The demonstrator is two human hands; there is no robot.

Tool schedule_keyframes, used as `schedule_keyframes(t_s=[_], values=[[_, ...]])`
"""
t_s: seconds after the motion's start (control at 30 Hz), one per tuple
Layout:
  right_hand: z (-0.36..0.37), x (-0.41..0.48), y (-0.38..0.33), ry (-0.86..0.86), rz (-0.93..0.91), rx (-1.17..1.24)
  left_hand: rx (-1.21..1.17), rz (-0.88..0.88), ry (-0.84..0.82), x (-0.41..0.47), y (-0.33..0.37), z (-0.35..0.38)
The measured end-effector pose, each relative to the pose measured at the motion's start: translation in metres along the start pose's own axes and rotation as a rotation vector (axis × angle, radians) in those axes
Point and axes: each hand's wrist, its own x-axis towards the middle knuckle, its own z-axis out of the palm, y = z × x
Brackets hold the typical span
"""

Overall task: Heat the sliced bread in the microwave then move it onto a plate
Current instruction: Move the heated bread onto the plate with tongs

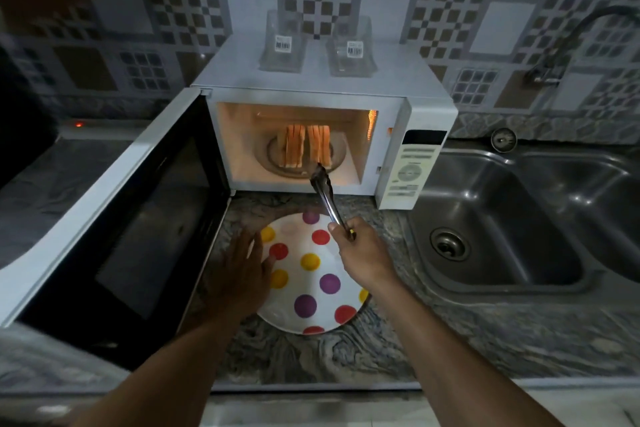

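Right hand [363, 253], mid-frame, gripped the tongs [325, 198], their tips at the sliced bread [308, 146] upright inside the lit microwave [415, 121]. Left hand [242, 267] lay flat, fingers straight, on the plate [301, 282] just below, likely steadying it for a short transfer.

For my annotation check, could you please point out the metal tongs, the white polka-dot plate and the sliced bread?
metal tongs [328, 203], head view, mid-shaft.
white polka-dot plate [300, 282], head view, bare white centre.
sliced bread [295, 146], head view, left stack's edge.
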Motion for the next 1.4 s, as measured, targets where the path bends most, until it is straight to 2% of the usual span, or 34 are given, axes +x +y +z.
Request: schedule_keyframes(t_s=[0.17, 0.37, 0.53, 0.63, 0.87, 1.17, 1.4], values=[[-0.001, 0.02, -0.005, 0.07, 0.023, -0.128, -0.012, -0.025, -0.017, -0.001, -0.012, 0.031], [0.0, 0.054, -0.023, 0.129, 0.041, -0.22, -0.031, -0.045, 0.036, 0.006, -0.009, 0.028], [0.013, 0.086, -0.037, 0.149, 0.07, -0.272, -0.051, -0.054, 0.007, 0.017, -0.009, 0.031], [0.019, 0.097, -0.04, 0.155, 0.081, -0.308, -0.074, -0.07, 0.056, 0.015, -0.003, 0.028], [0.024, 0.116, -0.045, 0.13, 0.122, -0.294, -0.099, -0.075, 0.108, 0.015, -0.003, 0.028], [0.024, 0.122, -0.048, 0.156, 0.121, -0.306, -0.079, -0.104, 0.105, 0.009, 0.001, 0.021], [0.02, 0.13, -0.049, 0.11, 0.125, -0.328, -0.082, -0.079, 0.102, 0.01, 0.001, 0.021]])
